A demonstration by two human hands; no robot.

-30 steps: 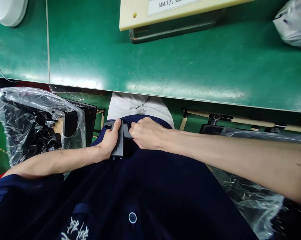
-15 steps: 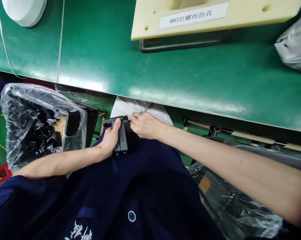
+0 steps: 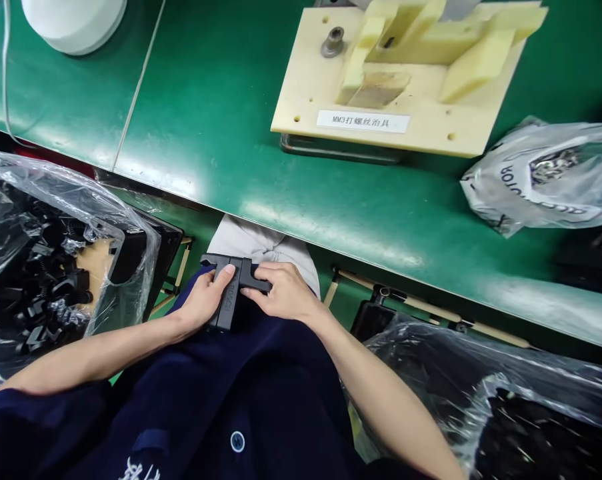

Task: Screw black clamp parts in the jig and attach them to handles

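Low in front of my body, below the table edge, I hold a black plastic part [image 3: 227,303] with raised lettering down its face. My left hand [image 3: 203,300] is closed round its left side, thumb on top and the other fingers hidden beneath. On the right side, my right hand [image 3: 285,290] pinches the short black arm [image 3: 255,283] that sticks out from the part, thumb below and fingers above. Whether this arm is a separate piece, I cannot tell.
A cream fixture [image 3: 301,100] with a Chinese label sits on the green table [image 3: 221,120]. Right of it lies a plastic bag [image 3: 525,180] of small metal pieces. Lined bins of black parts stand left [image 3: 131,260] and right [image 3: 421,353]. A white round object [image 3: 75,23] is at upper left.
My right hand has changed its hold and now pinches the protruding arm, which shows more clearly. The view has shifted, bringing more of the fixture and the bag into sight.
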